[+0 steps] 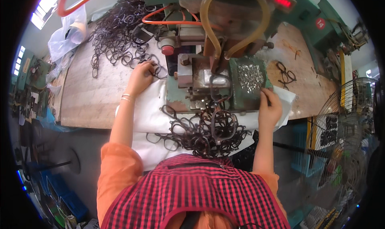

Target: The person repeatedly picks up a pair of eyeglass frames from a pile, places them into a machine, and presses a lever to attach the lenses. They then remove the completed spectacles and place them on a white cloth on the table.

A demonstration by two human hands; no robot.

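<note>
Now, left hand (141, 77): closed on one dark eyeglass frame (154, 69) from the heap; lift singly to avoid tangles.
Right hand (269, 108): grip unclear, beside tray of small metal parts (250, 77); pick one only.

Worn: red-and-black checked apron (200, 193), bib covering the chest, with a narrow dark zip or seam line near its top edge. Orange short-sleeved top (116, 168) under it, sleeves ending above the elbows. Thin pale bangle (126, 97) on the left wrist. Forearms bare, no gloves.
</note>
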